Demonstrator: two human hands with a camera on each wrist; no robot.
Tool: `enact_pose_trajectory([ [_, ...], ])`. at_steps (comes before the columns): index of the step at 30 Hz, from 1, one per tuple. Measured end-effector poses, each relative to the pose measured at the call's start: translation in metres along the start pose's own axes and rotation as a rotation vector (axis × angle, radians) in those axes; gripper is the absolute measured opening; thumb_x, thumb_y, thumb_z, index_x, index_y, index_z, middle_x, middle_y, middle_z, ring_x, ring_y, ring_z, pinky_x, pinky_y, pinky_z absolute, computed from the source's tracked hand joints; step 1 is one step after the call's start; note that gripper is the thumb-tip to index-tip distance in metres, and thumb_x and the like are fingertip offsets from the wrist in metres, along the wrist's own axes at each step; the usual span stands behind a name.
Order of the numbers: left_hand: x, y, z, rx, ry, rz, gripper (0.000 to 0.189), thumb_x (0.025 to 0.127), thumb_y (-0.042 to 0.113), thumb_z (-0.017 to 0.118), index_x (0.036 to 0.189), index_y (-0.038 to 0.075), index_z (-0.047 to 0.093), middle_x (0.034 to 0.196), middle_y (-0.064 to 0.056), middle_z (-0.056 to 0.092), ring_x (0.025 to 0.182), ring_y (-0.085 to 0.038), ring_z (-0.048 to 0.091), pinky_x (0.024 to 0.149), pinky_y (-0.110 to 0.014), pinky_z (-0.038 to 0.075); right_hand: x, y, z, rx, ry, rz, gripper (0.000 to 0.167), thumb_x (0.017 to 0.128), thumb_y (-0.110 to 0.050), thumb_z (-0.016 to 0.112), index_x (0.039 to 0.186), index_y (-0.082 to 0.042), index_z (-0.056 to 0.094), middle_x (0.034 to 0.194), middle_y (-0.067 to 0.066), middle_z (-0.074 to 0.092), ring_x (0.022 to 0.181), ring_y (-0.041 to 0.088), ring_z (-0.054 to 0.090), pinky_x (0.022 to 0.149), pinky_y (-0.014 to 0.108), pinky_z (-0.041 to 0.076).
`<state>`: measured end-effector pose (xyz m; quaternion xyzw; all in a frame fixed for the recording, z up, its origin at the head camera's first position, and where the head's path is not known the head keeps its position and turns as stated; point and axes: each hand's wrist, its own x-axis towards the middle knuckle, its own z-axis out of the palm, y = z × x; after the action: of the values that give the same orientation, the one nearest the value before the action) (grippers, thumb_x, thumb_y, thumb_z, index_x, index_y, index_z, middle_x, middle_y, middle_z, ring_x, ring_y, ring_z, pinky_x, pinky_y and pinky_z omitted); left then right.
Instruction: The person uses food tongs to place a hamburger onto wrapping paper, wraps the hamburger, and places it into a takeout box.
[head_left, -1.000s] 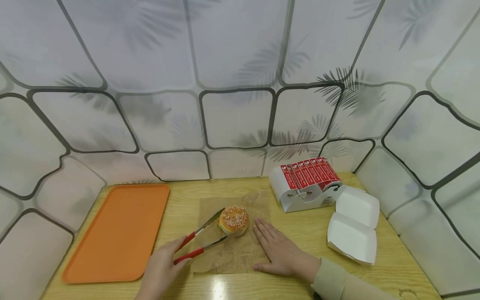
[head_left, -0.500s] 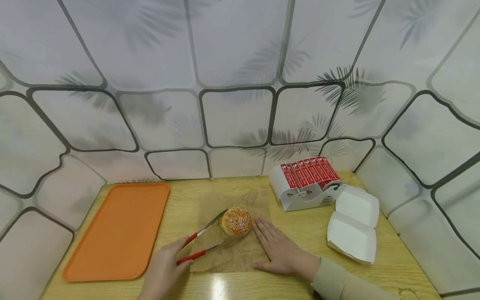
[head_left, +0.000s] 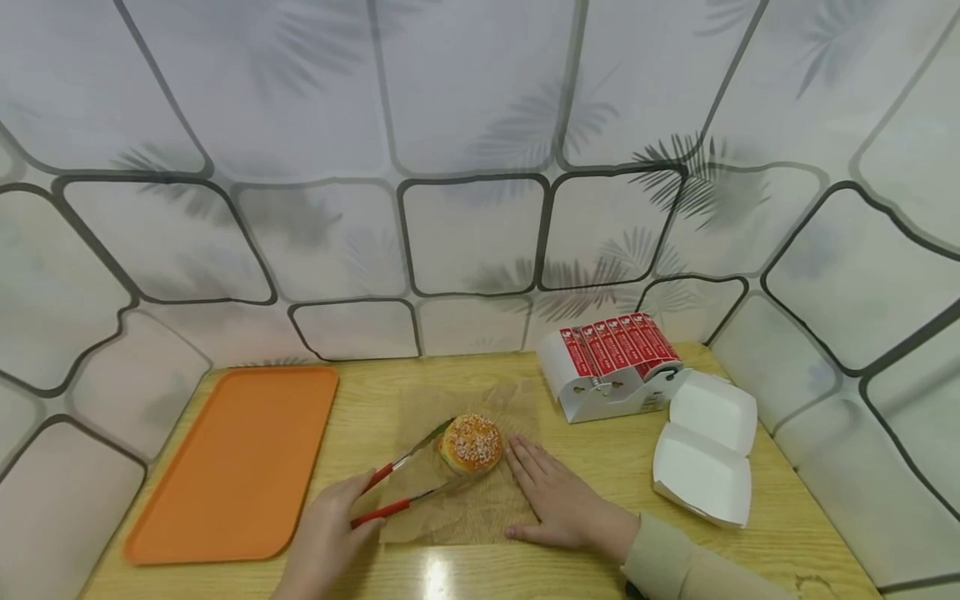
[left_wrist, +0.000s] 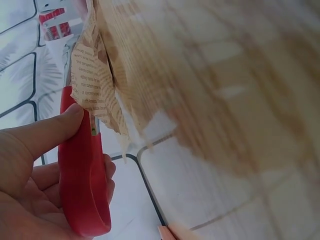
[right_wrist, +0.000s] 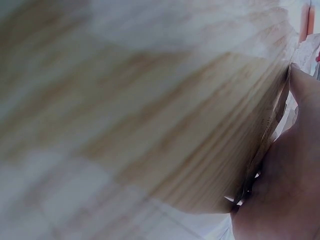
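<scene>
My left hand (head_left: pixel 326 533) grips a pair of red-handled tongs (head_left: pixel 382 510), thumb on one handle and fingers round the other. Up close in the left wrist view, the red grip (left_wrist: pixel 82 175) lies between thumb and fingers. The tongs' spread arms reach either side of a sesame-topped burger (head_left: pixel 474 443), which sits upright on a sheet of brown printed paper (head_left: pixel 442 521). Just right of the burger my right hand (head_left: pixel 562 504) rests flat on the paper, fingers straight and thumb apart. In the right wrist view that hand (right_wrist: pixel 285 180) lies along the paper's edge.
An orange tray (head_left: pixel 236 467) lies at the left of the wooden table (head_left: pixel 367 383). At the back right stands a white carton holder with red-labelled boxes (head_left: pixel 615 367). A white clamshell box (head_left: pixel 705 467) lies open in front of it. Patterned walls enclose the table.
The burger and the tongs round it have shifted slightly to the right, nearer my right fingertips. My left hand has followed a little; the right hand has stayed put.
</scene>
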<state>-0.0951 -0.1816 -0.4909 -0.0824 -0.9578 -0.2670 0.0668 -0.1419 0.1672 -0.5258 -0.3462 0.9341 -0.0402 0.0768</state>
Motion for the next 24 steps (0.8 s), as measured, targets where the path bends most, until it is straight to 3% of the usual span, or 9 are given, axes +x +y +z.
enact_pose_trajectory([
  [7, -0.001, 0.000, -0.003, -0.013, 0.001, -0.003, 0.068, 0.074, 0.011, 0.096, 0.136, -0.003, 0.069, 0.123, -0.023, 0.075, 0.115, -0.041, 0.071, 0.096, -0.059, 0.062, 0.001, 0.000, 0.001, -0.002, -0.007, 0.006, 0.108, 0.099, -0.078, 0.047, 0.166, 0.003, 0.023, 0.177, 0.024, 0.017, 0.165, 0.039, 0.018, 0.134, 0.050, 0.029],
  [12, -0.001, 0.003, -0.006, -0.005, 0.035, 0.031, 0.070, 0.073, 0.009, 0.096, 0.136, -0.003, 0.069, 0.125, -0.023, 0.075, 0.116, -0.042, 0.070, 0.096, -0.059, 0.061, 0.001, 0.000, 0.000, -0.008, -0.005, 0.008, 0.108, 0.099, -0.078, 0.046, 0.167, 0.003, 0.023, 0.177, 0.023, 0.017, 0.165, 0.039, 0.018, 0.134, 0.049, 0.029],
  [20, 0.001, 0.001, -0.014, 0.015, 0.156, 0.106, 0.070, 0.071, 0.004, 0.097, 0.135, -0.004, 0.069, 0.121, -0.023, 0.076, 0.110, -0.042, 0.072, 0.089, -0.059, 0.063, 0.001, -0.001, -0.001, -0.008, -0.003, 0.004, 0.108, 0.099, -0.077, 0.048, 0.166, 0.004, 0.025, 0.176, 0.024, 0.018, 0.165, 0.039, 0.019, 0.134, 0.050, 0.030],
  [24, 0.006, -0.005, -0.020, 0.015, 0.194, 0.094, 0.068, 0.072, 0.003, 0.096, 0.133, -0.007, 0.069, 0.117, -0.026, 0.076, 0.104, -0.044, 0.073, 0.083, -0.058, 0.064, 0.001, -0.001, 0.000, -0.009, -0.003, 0.008, 0.108, 0.099, -0.077, 0.048, 0.166, 0.004, 0.025, 0.176, 0.024, 0.018, 0.165, 0.039, 0.019, 0.134, 0.050, 0.030],
])
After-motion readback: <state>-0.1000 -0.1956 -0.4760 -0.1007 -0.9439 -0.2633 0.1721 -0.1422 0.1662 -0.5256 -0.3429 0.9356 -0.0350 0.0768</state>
